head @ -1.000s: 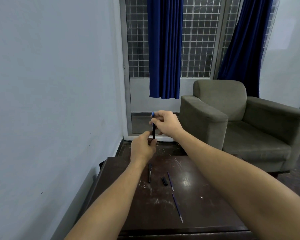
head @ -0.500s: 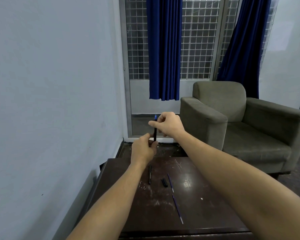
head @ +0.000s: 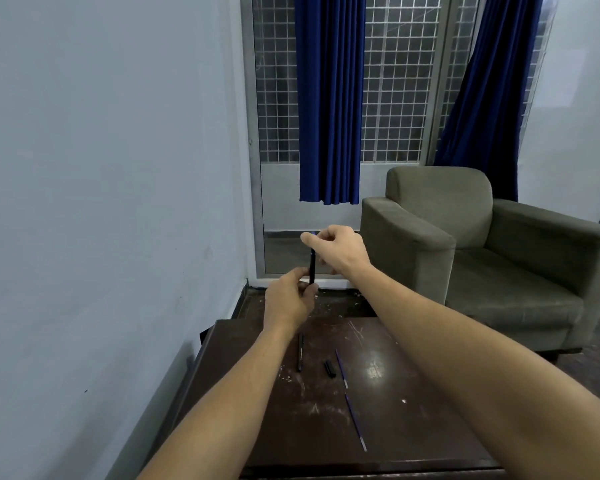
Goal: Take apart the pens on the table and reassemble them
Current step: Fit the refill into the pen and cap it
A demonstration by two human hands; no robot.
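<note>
I hold a black pen [head: 312, 268] upright above the far edge of the dark wooden table [head: 413, 427]. My left hand [head: 288, 301] grips its lower end. My right hand [head: 338, 252] pinches its top, where a bit of blue shows. On the table lie a black pen barrel [head: 300, 352], a short black cap piece [head: 330, 368] and two thin blue refills [head: 341, 368] [head: 355, 421].
A pale wall runs along the left, close to the table's left edge. A grey-green armchair [head: 482, 254] stands to the right beyond the table. Behind are a grilled window and blue curtains [head: 329, 98].
My right hand has come down on the pen's top, so less of the blue end shows. The view has tilted slightly; the parts on the table have not moved.
</note>
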